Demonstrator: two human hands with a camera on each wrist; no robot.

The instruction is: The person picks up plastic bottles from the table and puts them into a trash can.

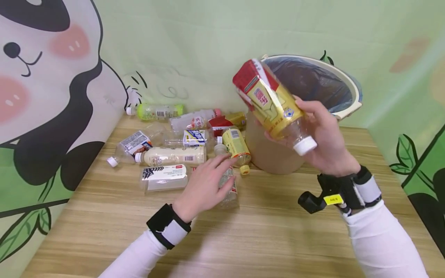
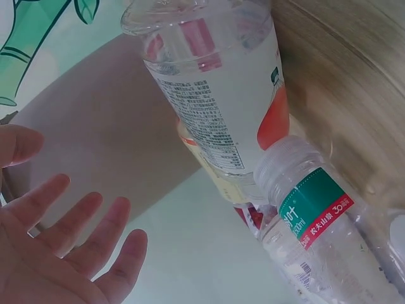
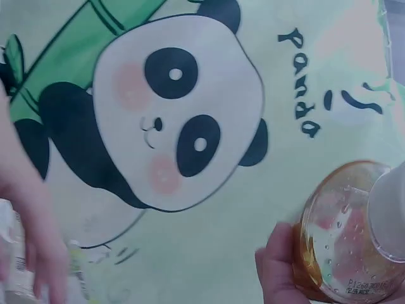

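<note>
The person's right grip [image 1: 323, 135] is clasped round a red-and-gold bottle [image 1: 267, 100], held tilted above the surface [image 1: 278, 239] with its white cap pointing down; in the head view it overlaps the near-left part of a beige bin [image 1: 272, 156] lined with blue plastic [image 1: 309, 83]. Its front label bears a boxed block of Chinese characters too blurred to read. The right wrist view catches a stamped code near its cap that seems to begin "P12". The left grip [image 1: 205, 181] is released, fingers spread and holding nothing, above a clear bottle [image 1: 229, 199]; whether it touches is unclear. In the left wrist view, a green label [image 2: 316, 202] on a clear bottle carries "叶", "500ml" and, on its red band, "农夫山泉" and "30". A larger bottle [image 2: 209, 101] beside it has dense, illegible small print. Barcodes show on a green bottle [image 1: 160, 112], a cream bottle [image 1: 177, 156] and a yellow-labelled bottle [image 1: 236, 143], all lying left of the bin. The panda backdrop [image 3: 183, 114] spells "Panda".
</note>
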